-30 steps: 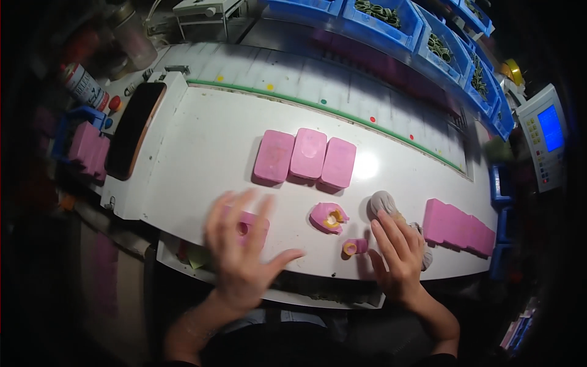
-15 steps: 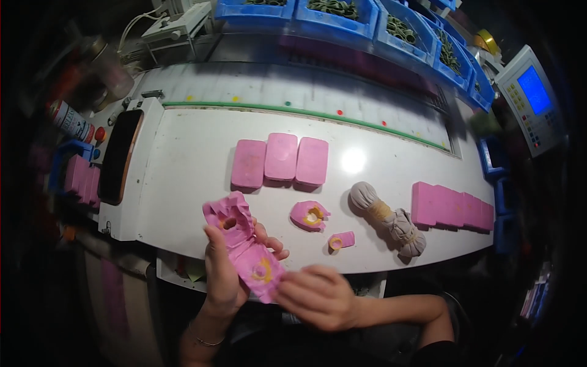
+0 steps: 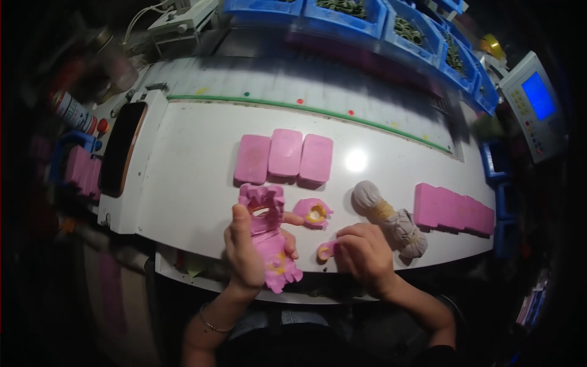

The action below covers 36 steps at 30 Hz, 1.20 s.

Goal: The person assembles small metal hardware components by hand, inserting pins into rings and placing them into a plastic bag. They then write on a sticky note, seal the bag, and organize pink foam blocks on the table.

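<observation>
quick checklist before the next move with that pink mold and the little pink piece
1. Left hand has a firm hold on the opened pink mold: ok, thumb across it, both halves lifted off the table.
2. Right hand has the small pink piece: ok, fingertips are on it at the table's front edge.
3. Mold cavity free of leftovers: cannot tell, yellowish patches show inside.
4. Second small pink piece with yellow centre within reach: ok, it lies just beyond the hands.
5. Cloth bundle out of the way: not ok, it lies right against the right hand.
6. Three closed pink molds undisturbed: ok, side by side.
</observation>
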Available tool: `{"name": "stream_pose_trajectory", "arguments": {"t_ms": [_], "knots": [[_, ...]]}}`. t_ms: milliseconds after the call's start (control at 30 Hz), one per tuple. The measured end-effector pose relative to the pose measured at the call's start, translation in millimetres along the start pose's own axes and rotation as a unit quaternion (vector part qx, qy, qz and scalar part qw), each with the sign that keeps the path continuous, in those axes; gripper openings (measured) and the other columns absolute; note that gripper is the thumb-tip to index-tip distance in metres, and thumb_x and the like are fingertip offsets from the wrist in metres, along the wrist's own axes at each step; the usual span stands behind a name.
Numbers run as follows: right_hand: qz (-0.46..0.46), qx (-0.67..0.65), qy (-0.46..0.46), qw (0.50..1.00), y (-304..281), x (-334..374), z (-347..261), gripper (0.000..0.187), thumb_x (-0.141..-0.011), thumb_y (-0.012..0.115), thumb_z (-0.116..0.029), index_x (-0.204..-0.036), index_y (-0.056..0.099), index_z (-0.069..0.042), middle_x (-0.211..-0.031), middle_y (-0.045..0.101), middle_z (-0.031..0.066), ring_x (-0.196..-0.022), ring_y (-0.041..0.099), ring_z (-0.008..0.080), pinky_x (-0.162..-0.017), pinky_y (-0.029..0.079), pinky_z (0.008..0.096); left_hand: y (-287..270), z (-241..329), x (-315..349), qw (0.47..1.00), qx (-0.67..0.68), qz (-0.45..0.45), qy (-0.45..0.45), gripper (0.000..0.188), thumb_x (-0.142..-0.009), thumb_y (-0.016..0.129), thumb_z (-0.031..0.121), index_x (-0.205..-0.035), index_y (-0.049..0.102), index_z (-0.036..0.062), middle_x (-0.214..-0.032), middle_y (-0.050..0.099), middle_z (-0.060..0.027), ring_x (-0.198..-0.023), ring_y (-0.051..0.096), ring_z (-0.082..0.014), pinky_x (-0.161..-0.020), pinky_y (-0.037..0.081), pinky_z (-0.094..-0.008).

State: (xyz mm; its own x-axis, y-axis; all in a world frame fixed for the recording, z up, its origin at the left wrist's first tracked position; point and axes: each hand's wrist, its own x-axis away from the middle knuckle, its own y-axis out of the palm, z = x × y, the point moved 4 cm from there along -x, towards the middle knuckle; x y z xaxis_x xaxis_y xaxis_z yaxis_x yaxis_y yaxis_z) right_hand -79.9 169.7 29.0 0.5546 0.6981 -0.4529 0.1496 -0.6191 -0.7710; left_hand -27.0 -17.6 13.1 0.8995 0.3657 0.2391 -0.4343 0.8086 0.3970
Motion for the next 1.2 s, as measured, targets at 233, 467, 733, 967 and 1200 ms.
{"name": "stream_pose_trajectory", "arguments": {"t_ms": [233,467,733,967,1200], "knots": [[-0.012,0.075,-0.036,0.996,10,3,-18,0.039,-0.072,0.072,-0.016,-0.106,0.060,-0.002,-0.099,0.059,0.0083,-0.089,0.058,0.0245,-0.075,0.046,0.0329,12,-4,-4,0.997,-0.006,0.063,0.040,0.087,-0.091,0.014,0.067,-0.085,0.055,-0.0095,-0.061,0.057,-0.0161,-0.045,0.053,-0.0201,-0.043,0.045,-0.0288],[0.046,-0.007,0.071,0.996,-15,-21,-3,0.017,-0.080,0.064,-0.006,-0.095,0.061,0.000,-0.083,0.060,0.0133,-0.071,0.059,0.0284,-0.060,0.048,0.0348,1,-14,-2,0.995,0.033,-0.002,0.089,0.073,-0.094,0.020,0.061,-0.098,0.045,-0.0073,-0.077,0.060,-0.0196,-0.051,0.055,-0.0214,-0.048,0.047,-0.0306],[-0.052,0.223,0.037,0.973,-23,-53,40,0.014,-0.083,0.061,-0.012,-0.077,0.052,-0.003,-0.075,0.058,0.0141,-0.067,0.056,0.0284,-0.055,0.045,0.0372,3,-15,-1,0.990,0.035,-0.046,0.125,0.066,-0.092,0.032,0.061,-0.103,0.040,-0.0035,-0.083,0.060,-0.0186,-0.058,0.056,-0.0198,-0.053,0.049,-0.0314],[-0.116,0.067,0.256,0.957,-30,-79,56,0.013,-0.089,0.056,-0.017,-0.086,0.055,-0.004,-0.065,0.059,0.0155,-0.064,0.059,0.0343,-0.057,0.046,0.0418,2,-8,-4,0.988,0.051,-0.028,0.140,0.062,-0.092,0.040,0.058,-0.104,0.039,-0.0027,-0.080,0.057,-0.0168,-0.057,0.054,-0.0182,-0.053,0.049,-0.0314],[-0.023,0.168,0.009,0.986,-7,-42,18,0.018,-0.074,0.061,-0.005,-0.092,0.057,-0.006,-0.071,0.055,0.0058,-0.063,0.057,0.0191,-0.051,0.044,0.0320,-10,-4,-5,0.993,0.044,-0.007,0.106,0.062,-0.095,0.031,0.057,-0.104,0.040,-0.0031,-0.079,0.058,-0.0166,-0.052,0.054,-0.0185,-0.049,0.048,-0.0298]]}}
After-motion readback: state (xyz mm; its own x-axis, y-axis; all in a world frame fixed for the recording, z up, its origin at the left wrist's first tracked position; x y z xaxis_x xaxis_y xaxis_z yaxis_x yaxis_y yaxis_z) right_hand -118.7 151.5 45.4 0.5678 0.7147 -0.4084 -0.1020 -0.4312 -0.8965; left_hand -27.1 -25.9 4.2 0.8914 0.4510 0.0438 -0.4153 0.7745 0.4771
